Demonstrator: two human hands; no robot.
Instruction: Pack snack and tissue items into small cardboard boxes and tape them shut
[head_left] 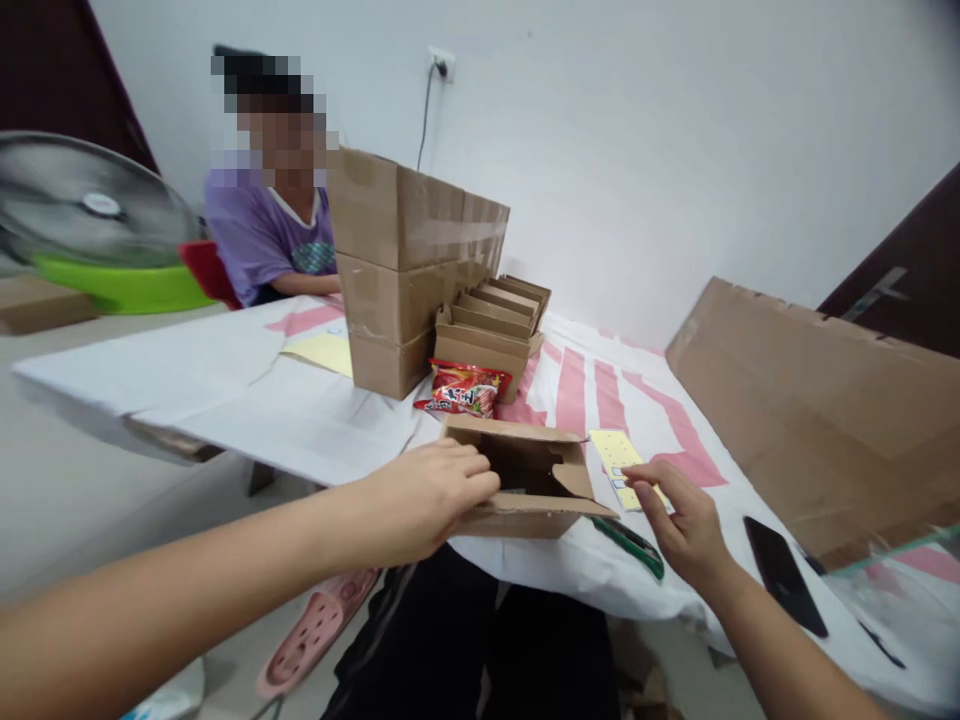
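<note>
Left hand (431,495) curled, gripping small open box (525,480) at table's (225,380) near edge; right hand (686,525) fingers pinching sticker sheet (622,462) just beside it

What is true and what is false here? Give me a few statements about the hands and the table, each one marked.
1. The left hand rests on the open small cardboard box. True.
2. The right hand holds the black phone. False: the phone lies apart on the table, and the fingers touch a yellow sheet.
3. A red snack packet lies behind the small box. True.
4. The person opposite wears a green shirt. False: the shirt is purple.
</note>
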